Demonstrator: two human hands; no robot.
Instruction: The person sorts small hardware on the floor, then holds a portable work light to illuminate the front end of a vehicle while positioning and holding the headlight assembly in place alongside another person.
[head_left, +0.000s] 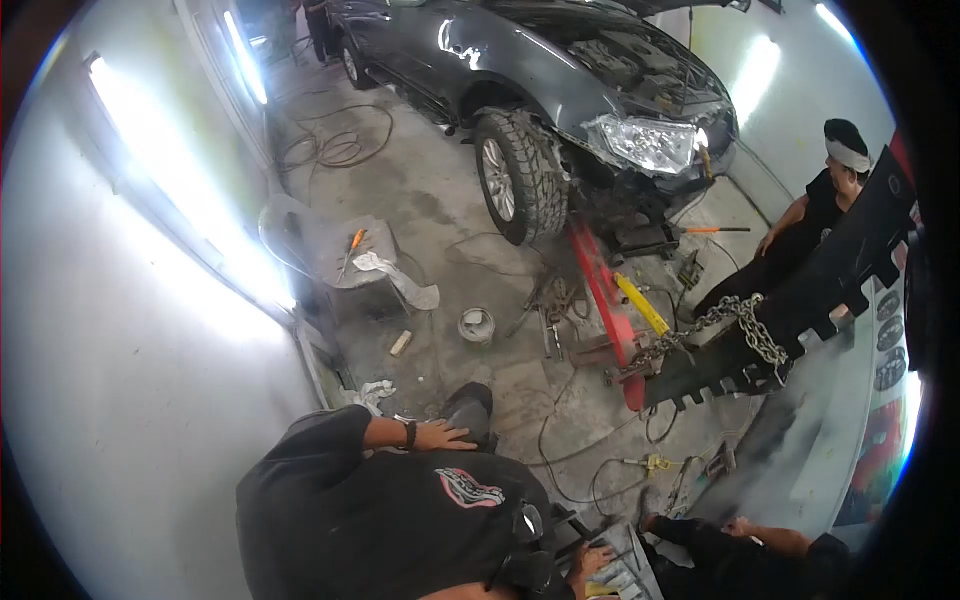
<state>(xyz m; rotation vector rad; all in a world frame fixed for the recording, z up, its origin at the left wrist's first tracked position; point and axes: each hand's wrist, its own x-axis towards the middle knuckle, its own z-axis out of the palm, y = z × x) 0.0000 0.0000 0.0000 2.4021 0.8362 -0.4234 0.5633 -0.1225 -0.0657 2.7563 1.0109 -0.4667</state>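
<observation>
My left hand, with a dark bracelet at its wrist, lies flat on my dark-clad knee, fingers stretched out and holding nothing. Low in the view, my right hand rests at the edge of a grey tray-like thing with its fingers apart. Small items lie in the tray, too unclear to name. Sunglasses hang at the front of my black shirt.
A grey car stands ahead, hood up and front stripped. A red beam and black toothed frame carry a chain. A chair, bucket, hoses and two people are around.
</observation>
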